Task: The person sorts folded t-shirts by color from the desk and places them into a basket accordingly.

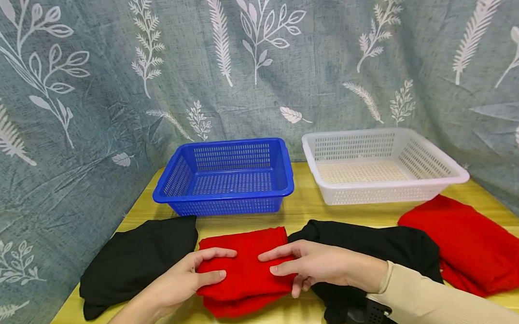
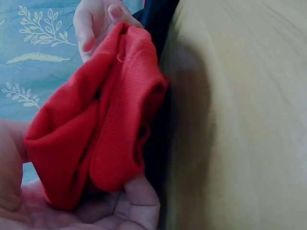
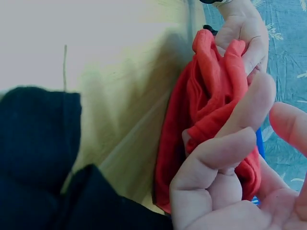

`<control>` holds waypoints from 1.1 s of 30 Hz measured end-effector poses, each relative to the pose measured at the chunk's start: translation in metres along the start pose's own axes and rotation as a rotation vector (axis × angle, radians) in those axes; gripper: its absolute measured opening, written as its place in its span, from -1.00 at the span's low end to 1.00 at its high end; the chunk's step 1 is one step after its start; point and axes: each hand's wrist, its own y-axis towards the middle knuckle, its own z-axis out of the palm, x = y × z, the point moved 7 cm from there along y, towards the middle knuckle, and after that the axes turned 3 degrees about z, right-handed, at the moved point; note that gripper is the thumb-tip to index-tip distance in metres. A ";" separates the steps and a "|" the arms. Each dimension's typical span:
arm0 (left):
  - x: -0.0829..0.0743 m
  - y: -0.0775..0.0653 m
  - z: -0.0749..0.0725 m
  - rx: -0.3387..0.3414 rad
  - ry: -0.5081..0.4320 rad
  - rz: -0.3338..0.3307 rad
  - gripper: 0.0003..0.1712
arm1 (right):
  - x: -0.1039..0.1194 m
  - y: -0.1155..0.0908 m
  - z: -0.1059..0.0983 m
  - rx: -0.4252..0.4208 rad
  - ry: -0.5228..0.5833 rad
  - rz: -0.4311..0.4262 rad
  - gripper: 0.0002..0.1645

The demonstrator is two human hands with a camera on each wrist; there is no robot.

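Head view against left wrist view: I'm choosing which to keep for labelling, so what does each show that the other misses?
Only the head view shows the blue perforated plastic basket, the white perforated plastic basket, the loose red cloth at the right and two black cloths.

Only the left wrist view shows the layered edges of the folded red cloth from the side.

Both show the left hand and right hand gripping that cloth.
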 end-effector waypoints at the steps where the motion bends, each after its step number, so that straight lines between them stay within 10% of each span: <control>1: -0.001 0.000 0.000 -0.003 -0.011 0.003 -0.39 | 0.002 -0.001 0.000 -0.001 -0.004 -0.006 -0.39; 33: -0.068 -0.011 -0.018 -0.095 0.113 0.113 -0.39 | 0.051 -0.025 -0.015 -0.014 -0.063 -0.169 -0.36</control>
